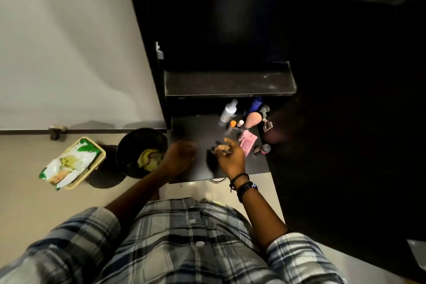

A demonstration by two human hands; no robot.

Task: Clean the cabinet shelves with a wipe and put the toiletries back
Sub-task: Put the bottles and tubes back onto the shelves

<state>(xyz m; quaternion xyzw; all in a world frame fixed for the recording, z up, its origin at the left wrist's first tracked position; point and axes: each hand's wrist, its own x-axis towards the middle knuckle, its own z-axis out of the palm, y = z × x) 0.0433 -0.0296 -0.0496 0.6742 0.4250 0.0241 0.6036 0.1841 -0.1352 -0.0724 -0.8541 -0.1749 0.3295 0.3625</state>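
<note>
The dark cabinet has a bare, dusty upper shelf (230,82) and a lower surface (193,127) where toiletries crowd the right side: a white bottle (228,112), a blue bottle (256,104), a peach-coloured sponge (253,120), a pink sachet (248,143) and a small dark-capped bottle (265,148). My right hand (230,157) hovers over the lower surface, its fingers closed on a small slender item that is too blurred to name. My left hand (178,155) is curled at the surface's left edge, blurred, with nothing visible in it.
A black bin (129,152) with yellowish waste stands on the floor left of the cabinet. Further left, a wipes pack (69,163) lies in a yellow basket. A hinge (159,50) sits on the cabinet's left wall. The pale wall runs along the left.
</note>
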